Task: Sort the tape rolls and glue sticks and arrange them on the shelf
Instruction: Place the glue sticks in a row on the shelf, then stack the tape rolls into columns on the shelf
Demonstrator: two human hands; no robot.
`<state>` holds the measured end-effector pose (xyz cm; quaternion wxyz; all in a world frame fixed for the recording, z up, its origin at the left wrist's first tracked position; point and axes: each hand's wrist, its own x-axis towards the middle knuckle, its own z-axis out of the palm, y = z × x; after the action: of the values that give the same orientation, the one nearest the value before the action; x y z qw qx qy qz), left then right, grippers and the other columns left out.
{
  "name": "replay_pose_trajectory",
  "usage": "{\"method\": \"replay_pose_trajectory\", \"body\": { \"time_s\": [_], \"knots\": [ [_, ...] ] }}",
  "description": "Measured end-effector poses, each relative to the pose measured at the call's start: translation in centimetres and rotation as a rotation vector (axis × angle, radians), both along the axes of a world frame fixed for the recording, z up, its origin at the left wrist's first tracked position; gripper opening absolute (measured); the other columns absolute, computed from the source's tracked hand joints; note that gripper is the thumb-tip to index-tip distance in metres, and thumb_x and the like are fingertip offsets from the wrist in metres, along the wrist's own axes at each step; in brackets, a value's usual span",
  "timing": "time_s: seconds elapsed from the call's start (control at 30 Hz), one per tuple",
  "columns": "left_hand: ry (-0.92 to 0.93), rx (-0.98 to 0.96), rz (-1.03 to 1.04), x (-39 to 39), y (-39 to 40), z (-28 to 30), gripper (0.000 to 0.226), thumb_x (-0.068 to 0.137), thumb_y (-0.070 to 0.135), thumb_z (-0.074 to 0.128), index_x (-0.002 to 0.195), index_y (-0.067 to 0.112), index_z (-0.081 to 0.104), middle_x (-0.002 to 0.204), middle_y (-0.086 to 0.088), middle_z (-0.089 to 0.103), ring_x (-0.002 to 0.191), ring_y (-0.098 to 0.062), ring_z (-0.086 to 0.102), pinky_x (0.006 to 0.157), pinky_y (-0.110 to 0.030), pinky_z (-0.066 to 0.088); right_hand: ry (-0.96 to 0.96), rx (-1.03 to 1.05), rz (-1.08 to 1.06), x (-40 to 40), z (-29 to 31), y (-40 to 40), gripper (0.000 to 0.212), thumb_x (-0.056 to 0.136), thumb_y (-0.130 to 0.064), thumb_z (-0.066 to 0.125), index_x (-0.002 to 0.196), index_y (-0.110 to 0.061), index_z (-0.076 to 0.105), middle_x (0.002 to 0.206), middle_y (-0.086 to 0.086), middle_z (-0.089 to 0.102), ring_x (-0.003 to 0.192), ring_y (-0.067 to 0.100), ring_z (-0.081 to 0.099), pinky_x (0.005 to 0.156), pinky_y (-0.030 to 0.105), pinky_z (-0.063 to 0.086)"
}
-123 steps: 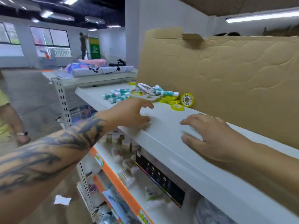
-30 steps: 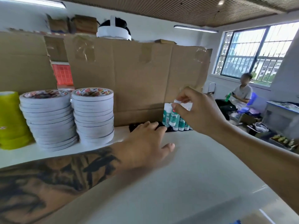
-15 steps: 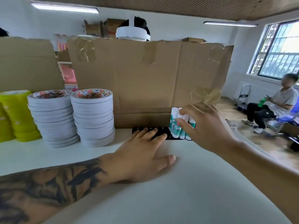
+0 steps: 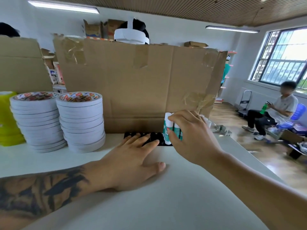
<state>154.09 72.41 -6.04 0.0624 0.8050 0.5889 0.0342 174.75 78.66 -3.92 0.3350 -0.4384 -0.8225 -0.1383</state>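
A: Head view. Right hand [image 4: 191, 135] pinching a glue stick [image 4: 167, 130], upright, at the right end of the black holder tray [image 4: 141, 136]?

B: Yes, thumb and fingers curled round it; more sticks stand just right of it. Left hand [image 4: 131, 161] lies flat on the shelf [image 4: 166, 205], fingers spread, tips touching the tray's front.

A: Tape?

B: White tape stacks [image 4: 58, 120] left of the tray, yellow rolls [image 4: 8, 120] further left.

A: Tip?

B: Keep the tray pinned, lower the stick straight into the slot beside its neighbours; tilting would likely topple them.
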Motion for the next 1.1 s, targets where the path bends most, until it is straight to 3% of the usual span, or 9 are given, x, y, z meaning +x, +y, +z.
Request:
{"method": "replay_pose_trajectory", "body": {
  "time_s": [0.2, 0.3, 0.47, 0.57, 0.67, 0.83, 0.97, 1.1],
  "knots": [
    [0.002, -0.016, 0.002, 0.1, 0.0, 0.2, 0.083, 0.091, 0.081, 0.024, 0.161, 0.043, 0.0, 0.17, 0.014, -0.008, 0.156, -0.01, -0.013, 0.127, -0.035, -0.003, -0.087, -0.072, -0.06, -0.4, 0.4, -0.8, 0.025, 0.085, -0.03, 0.066, 0.107, -0.018, 0.067, 0.113, -0.002, 0.064, 0.106, 0.024, 0.055, 0.087, 0.029, 0.028],
    [0.002, 0.004, 0.014, 0.2, -0.2, 0.3, 0.083, 0.092, 0.081, 0.026, 0.162, 0.043, 0.001, 0.171, 0.012, -0.005, 0.156, -0.01, -0.012, 0.127, -0.034, -0.003, -0.1, -0.097, -0.093, -0.5, 0.7, -1.1, 0.032, 0.085, -0.036, 0.064, 0.111, -0.017, 0.067, 0.115, -0.001, 0.064, 0.111, 0.026, 0.055, 0.096, 0.035, 0.03],
    [0.071, 0.12, 0.041, 0.6, -1.3, 1.3, 0.083, 0.091, 0.081, 0.026, 0.162, 0.042, 0.006, 0.171, 0.009, -0.001, 0.157, -0.01, -0.009, 0.128, -0.036, -0.002, -0.139, -0.154, -0.125, -0.6, 1.1, -2.1, 0.041, 0.089, -0.044, 0.057, 0.121, -0.019, 0.061, 0.132, -0.001, 0.054, 0.124, 0.026, 0.049, 0.11, 0.04, 0.027],
    [-0.018, 0.113, 0.088, 0.3, -3.4, 2.3, 0.083, 0.089, 0.081, 0.026, 0.161, 0.041, 0.016, 0.171, 0.01, 0.008, 0.157, -0.01, -0.002, 0.128, -0.035, 0.003, -0.149, -0.158, -0.123, -0.6, 1.5, -3.0, 0.055, 0.089, -0.05, 0.058, 0.133, -0.017, 0.053, 0.147, -0.002, 0.041, 0.137, 0.026, 0.04, 0.117, 0.045, 0.024],
    [-0.104, 0.09, 0.155, -1.0, -6.7, 3.4, 0.086, 0.084, 0.083, 0.023, 0.16, 0.044, 0.02, 0.169, 0.015, 0.012, 0.156, -0.007, 0.003, 0.126, -0.03, 0.008, -0.194, -0.102, 0.002, -1.0, 2.2, -4.4, 0.058, 0.092, -0.049, 0.056, 0.14, -0.018, 0.046, 0.157, -0.004, 0.034, 0.144, 0.023, 0.032, 0.119, 0.043, 0.022],
    [0.017, 0.136, 0.251, -5.6, -12.5, 4.0, 0.076, 0.09, 0.083, 0.024, 0.156, 0.046, 0.029, 0.167, 0.02, 0.015, 0.154, -0.007, 0.014, 0.125, -0.033, 0.015, -0.348, -0.209, 0.257, -4.6, 2.9, -8.4, 0.068, 0.098, -0.061, 0.044, 0.156, -0.028, 0.03, 0.166, -0.012, 0.02, 0.151, 0.014, 0.02, 0.123, 0.035, 0.021],
    [0.004, 0.123, 0.374, -10.9, -16.5, 3.8, 0.087, 0.08, 0.088, 0.018, 0.155, 0.046, 0.031, 0.166, 0.017, 0.022, 0.153, -0.006, 0.02, 0.125, -0.034, 0.018, -0.415, -0.278, 0.376, -10.1, 2.6, -12.0, 0.068, 0.097, -0.067, 0.039, 0.155, -0.033, 0.03, 0.161, -0.015, 0.03, 0.146, 0.014, 0.031, 0.121, 0.037, 0.026],
    [0.018, 0.128, 0.468, -17.1, -20.8, 3.2, 0.091, 0.075, 0.091, 0.013, 0.155, 0.051, 0.028, 0.167, 0.016, 0.02, 0.154, -0.008, 0.016, 0.126, -0.037, 0.014, -0.447, -0.307, 0.458, -17.0, 2.2, -15.2, 0.066, 0.098, -0.069, 0.035, 0.155, -0.037, 0.029, 0.161, -0.017, 0.029, 0.147, 0.011, 0.029, 0.118, 0.036, 0.029]
  ]
}}
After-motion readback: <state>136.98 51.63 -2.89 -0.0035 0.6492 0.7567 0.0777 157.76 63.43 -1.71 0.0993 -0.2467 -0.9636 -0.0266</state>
